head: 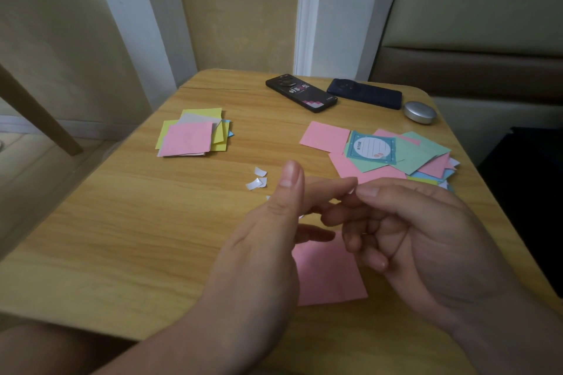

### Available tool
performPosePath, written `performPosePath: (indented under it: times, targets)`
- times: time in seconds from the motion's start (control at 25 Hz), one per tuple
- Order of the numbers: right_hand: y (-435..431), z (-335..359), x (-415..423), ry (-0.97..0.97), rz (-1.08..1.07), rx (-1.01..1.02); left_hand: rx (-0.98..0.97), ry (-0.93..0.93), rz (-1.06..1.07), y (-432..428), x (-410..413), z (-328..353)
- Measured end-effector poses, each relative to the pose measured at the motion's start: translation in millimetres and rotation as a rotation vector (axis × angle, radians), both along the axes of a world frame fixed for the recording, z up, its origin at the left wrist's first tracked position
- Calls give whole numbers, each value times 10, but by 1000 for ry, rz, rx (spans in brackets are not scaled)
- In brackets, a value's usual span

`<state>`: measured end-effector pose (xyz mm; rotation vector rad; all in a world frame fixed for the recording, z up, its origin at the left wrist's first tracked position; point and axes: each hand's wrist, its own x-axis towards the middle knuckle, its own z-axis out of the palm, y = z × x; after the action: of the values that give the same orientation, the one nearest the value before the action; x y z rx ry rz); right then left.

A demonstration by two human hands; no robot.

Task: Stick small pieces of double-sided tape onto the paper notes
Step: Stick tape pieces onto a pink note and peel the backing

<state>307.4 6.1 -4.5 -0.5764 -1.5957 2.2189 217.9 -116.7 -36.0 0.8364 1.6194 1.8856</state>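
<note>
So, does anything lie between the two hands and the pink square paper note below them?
Nothing visible does. The left hand and right hand hover over the pink square paper note, whose visible part is bare; the small white scraps lie apart.

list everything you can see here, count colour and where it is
table: one, light wood, under everything
pink note: one, pink, near edge, partly under the hands
left stack of notes: one, pink on top, yellow, grey and blue beneath, far left
right pile of notes: one loose pile, pink, green, blue, yellow, far right
printed pad: one, teal with white circle, on the right pile
paper scraps: two or three, white, table centre
black phone: one, far edge
dark blue phone: one, beside the black one
round case: one, silver, right of the phones
left hand: thumb up, forefinger reaching right
right hand: fingers curled, thumb meeting that forefinger; any tape too small to tell
</note>
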Motion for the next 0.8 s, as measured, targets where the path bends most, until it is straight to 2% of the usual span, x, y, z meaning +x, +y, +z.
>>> performPosePath:
  times: [0.8]
  targets:
    - [-37, 15, 25, 7, 11, 89, 2, 57, 5, -42, 12, 32]
